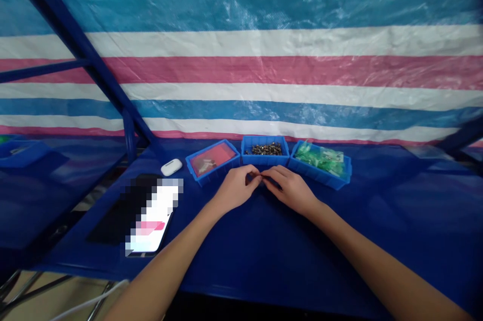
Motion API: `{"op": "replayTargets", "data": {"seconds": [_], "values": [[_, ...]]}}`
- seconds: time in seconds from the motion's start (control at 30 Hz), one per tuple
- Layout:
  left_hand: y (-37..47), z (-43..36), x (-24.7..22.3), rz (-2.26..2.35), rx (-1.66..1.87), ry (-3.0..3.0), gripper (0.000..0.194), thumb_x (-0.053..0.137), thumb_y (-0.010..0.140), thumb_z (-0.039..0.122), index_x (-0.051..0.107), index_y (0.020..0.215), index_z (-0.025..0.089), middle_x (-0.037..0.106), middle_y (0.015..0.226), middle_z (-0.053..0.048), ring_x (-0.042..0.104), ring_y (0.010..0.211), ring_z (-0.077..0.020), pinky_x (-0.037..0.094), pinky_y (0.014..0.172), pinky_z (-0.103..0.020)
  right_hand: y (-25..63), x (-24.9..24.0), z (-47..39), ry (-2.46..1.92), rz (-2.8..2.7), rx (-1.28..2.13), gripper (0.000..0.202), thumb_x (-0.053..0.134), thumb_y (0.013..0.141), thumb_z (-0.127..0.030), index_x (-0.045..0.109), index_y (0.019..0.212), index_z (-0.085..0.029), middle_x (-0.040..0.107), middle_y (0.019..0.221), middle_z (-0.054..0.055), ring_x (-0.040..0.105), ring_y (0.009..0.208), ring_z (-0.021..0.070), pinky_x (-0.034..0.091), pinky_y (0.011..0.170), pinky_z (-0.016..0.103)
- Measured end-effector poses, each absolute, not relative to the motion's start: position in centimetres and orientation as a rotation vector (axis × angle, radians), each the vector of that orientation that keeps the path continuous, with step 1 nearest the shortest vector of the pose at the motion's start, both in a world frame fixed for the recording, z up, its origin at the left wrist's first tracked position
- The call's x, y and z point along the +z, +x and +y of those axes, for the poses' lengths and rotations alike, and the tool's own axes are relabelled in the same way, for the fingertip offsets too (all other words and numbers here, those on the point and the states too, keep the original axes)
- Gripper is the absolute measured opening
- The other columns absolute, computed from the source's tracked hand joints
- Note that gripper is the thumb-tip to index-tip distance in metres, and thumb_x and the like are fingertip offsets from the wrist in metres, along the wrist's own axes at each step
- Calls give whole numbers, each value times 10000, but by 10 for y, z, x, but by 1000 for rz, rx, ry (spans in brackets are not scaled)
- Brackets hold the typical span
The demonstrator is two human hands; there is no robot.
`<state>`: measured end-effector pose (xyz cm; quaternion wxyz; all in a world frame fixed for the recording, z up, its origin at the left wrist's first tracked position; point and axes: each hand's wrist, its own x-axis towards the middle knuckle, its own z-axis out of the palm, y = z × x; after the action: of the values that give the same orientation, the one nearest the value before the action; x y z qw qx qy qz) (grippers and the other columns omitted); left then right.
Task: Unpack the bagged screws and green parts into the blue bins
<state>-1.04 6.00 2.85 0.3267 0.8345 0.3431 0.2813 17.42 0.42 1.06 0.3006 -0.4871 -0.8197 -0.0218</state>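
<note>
My left hand (237,186) and my right hand (289,187) meet at the fingertips just in front of the middle bin. The thumb and fingers of each are pinched together, and whatever they hold is too small to make out. Small brassy metal parts (267,149) fill the bottom of the middle blue bin (265,160). To its left, a tilted blue bin (204,178) has a pink bottom and some pale small pieces (206,165). On the right, another blue bin (320,177) holds green plastic bags (320,158).
A white case (171,167) lies left of the bins. Nearer me is a lit phone (153,225), partly pixelated, beside a dark flat object (113,218). Blue metal bars (101,79) rise at the left before a striped sheet. Another blue bin (22,156) sits far left.
</note>
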Motion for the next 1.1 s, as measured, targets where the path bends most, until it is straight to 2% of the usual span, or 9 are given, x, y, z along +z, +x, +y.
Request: {"op": "replayTargets", "data": {"seconds": [0.17, 0.27, 0.33, 0.43, 0.57, 0.63, 0.9, 1.0, 1.1], "values": [[-18, 63, 41, 1069, 985, 2066, 320, 425, 958, 444, 615, 948, 187, 624, 722, 2, 569, 599, -128, 399, 577, -234, 167, 32, 16, -1577, -1911, -499, 284, 471, 971, -334, 648, 1133, -182, 724, 866, 55, 681, 786, 184, 477, 658, 266], [-24, 66, 46, 1215, 1036, 2131, 351, 347, 988, 428, 606, 967, 193, 589, 636, 12, 559, 553, -136, 368, 567, -241, 165, 36, 20, -1904, -1763, -640, 427, 463, 963, -429, 571, 1305, -196, 698, 641, 36, 662, 556, 211, 375, 472, 262], [-26, 67, 45, 1287, 1026, 2235, 346, 332, 995, 407, 607, 969, 198, 584, 619, 12, 549, 540, -140, 346, 562, -245, 166, 29, 15, -1962, -1786, -625, 465, 456, 961, -447, 522, 1364, -224, 683, 589, 18, 645, 493, 215, 339, 437, 259], [-25, 67, 40, 1326, 984, 2455, 315, 357, 992, 374, 613, 935, 200, 625, 719, -16, 584, 645, -157, 367, 606, -256, 165, 12, 6, -1846, -1984, -408, 432, 485, 944, -439, 549, 1325, -244, 722, 682, 17, 674, 549, 209, 379, 451, 258], [-28, 73, 34, 1436, 962, 2738, 350, 362, 985, 354, 638, 850, 188, 627, 851, -81, 566, 908, -224, 414, 798, -315, 159, 0, 6, -1693, -2189, -137, 318, 464, 961, -386, 598, 1213, -244, 747, 963, 43, 714, 780, 209, 473, 581, 263], [-33, 79, 35, 1540, 979, 2799, 373, 351, 985, 353, 655, 856, 177, 610, 837, -95, 535, 905, -244, 398, 861, -362, 157, -1, 10, -1670, -2208, -105, 289, 451, 970, -378, 607, 1175, -247, 742, 997, 38, 712, 820, 207, 480, 619, 266], [-62, 99, 44, 1995, 999, 2693, 415, 434, 922, 462, 647, 1114, 162, 564, 1170, -167, 473, 1086, -358, 356, 859, -453, 162, -3, 16, -1583, -2006, -437, 234, 437, 981, -332, 642, 1025, -231, 729, 815, 1, 669, 693, 156, 401, 568, 241], [-67, 100, 42, 2013, 897, 2686, 459, 431, 907, 488, 635, 1142, 151, 560, 1205, -178, 506, 1072, -357, 346, 873, -457, 177, 8, 15, -1611, -1855, -576, 296, 403, 987, -315, 669, 966, -187, 705, 793, 55, 640, 753, 185, 409, 658, 269], [-69, 96, 44, 2042, 782, 2651, 503, 406, 903, 525, 623, 1170, 158, 619, 1099, -169, 546, 1008, -362, 336, 871, -467, 204, 28, 7, -1620, -1712, -678, 321, 403, 977, -328, 664, 1041, -153, 680, 845, 100, 593, 864, 226, 403, 805, 328]]}}
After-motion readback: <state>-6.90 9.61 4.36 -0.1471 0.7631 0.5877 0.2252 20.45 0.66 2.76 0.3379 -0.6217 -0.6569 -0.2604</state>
